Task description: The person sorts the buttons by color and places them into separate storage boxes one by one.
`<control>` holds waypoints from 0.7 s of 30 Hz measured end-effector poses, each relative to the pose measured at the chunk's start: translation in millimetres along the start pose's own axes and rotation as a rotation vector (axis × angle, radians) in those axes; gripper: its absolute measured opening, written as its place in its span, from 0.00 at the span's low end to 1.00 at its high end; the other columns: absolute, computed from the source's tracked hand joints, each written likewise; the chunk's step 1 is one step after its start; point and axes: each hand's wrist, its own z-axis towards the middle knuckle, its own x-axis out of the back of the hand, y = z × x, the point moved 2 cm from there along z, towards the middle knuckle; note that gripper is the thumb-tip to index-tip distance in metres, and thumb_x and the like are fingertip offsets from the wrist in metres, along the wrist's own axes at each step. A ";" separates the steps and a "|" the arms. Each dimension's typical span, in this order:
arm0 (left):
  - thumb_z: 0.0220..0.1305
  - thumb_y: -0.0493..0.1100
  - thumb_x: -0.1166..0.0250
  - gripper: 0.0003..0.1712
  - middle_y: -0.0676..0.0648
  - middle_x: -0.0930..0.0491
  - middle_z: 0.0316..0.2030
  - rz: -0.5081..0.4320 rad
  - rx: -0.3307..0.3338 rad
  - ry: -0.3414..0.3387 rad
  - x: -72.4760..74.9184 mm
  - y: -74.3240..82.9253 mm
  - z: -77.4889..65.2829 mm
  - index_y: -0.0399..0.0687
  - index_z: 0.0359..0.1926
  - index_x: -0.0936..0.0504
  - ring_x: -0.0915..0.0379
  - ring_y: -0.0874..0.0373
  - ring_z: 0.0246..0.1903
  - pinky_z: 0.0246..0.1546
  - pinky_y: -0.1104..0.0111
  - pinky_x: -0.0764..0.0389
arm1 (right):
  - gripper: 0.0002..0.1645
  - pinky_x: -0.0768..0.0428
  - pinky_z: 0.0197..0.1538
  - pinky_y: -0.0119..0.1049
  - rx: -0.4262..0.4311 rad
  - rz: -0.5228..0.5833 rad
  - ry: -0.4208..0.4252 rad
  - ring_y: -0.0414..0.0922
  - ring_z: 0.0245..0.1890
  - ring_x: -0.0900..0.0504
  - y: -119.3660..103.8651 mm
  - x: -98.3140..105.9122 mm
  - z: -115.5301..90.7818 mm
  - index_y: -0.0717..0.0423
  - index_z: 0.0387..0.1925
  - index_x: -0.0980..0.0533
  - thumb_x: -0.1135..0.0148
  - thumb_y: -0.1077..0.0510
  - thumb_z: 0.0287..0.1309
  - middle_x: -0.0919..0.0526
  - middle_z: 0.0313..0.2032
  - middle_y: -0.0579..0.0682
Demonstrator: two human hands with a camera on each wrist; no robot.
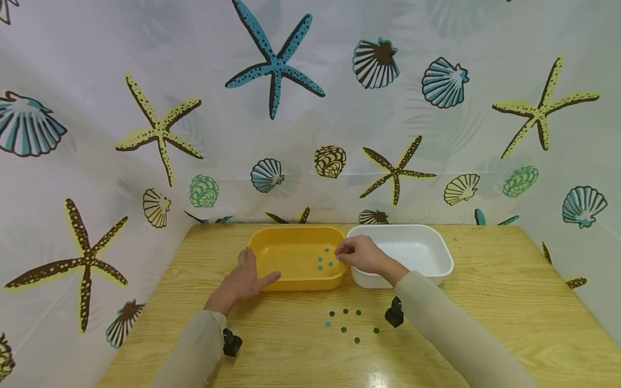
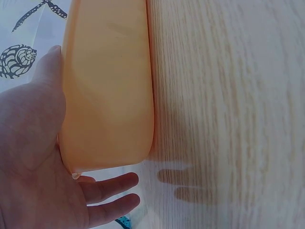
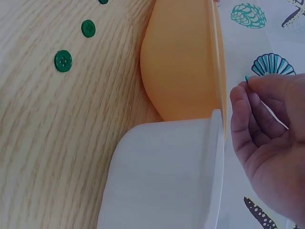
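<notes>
My right hand (image 1: 361,254) pinches a small blue button (image 3: 247,78) between thumb and fingertips, above the right end of a yellow tub (image 1: 286,284). Several blue buttons (image 1: 320,260) lie spread on the tub's floor, towards its right side. At the tub's left front corner, my left hand (image 1: 242,277) rests against the rim, its thumb reaching over the front edge and its other fingers stretched along the outer left side. In the left wrist view two of those fingers (image 2: 112,188) are extended beside the tub wall.
A white tub (image 1: 439,250) stands right of the yellow one, their ends close together. On the wooden table (image 1: 286,345) in front lie several green buttons (image 1: 344,329) and one blue button (image 1: 328,324). A patterned curtain (image 1: 310,124) rises behind the table.
</notes>
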 end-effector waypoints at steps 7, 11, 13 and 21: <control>0.57 0.77 0.51 0.69 0.26 0.71 0.69 -0.013 0.007 -0.009 -0.4 -0.3 -1.0 0.24 0.68 0.73 0.30 0.33 0.51 0.49 0.49 0.27 | 0.09 0.23 0.34 0.32 -0.029 -0.026 0.008 0.39 0.30 0.23 6.0 -1.7 8.5 0.60 0.40 0.19 0.40 0.62 0.60 0.19 0.30 0.45; 0.57 0.76 0.50 0.69 0.26 0.71 0.69 -0.013 0.008 -0.009 -0.7 0.1 -1.0 0.24 0.68 0.73 0.31 0.32 0.51 0.50 0.48 0.28 | 0.08 0.23 0.34 0.32 -0.042 -0.025 0.007 0.39 0.30 0.22 7.0 -2.0 11.9 0.61 0.40 0.19 0.40 0.62 0.60 0.19 0.30 0.46; 0.57 0.76 0.51 0.69 0.26 0.71 0.69 -0.010 0.007 -0.009 -0.7 0.2 -1.1 0.24 0.68 0.73 0.30 0.33 0.50 0.49 0.49 0.27 | 0.08 0.23 0.35 0.32 -0.064 -0.020 0.008 0.40 0.30 0.22 6.7 -2.1 14.3 0.61 0.40 0.19 0.40 0.62 0.60 0.18 0.30 0.46; 0.57 0.76 0.51 0.69 0.25 0.71 0.68 0.000 0.007 -0.007 0.0 1.4 -1.1 0.24 0.68 0.73 0.28 0.34 0.48 0.47 0.50 0.26 | 0.08 0.23 0.34 0.33 -0.118 -0.036 0.019 0.43 0.30 0.21 8.1 -1.5 25.7 0.59 0.40 0.19 0.40 0.61 0.61 0.18 0.30 0.48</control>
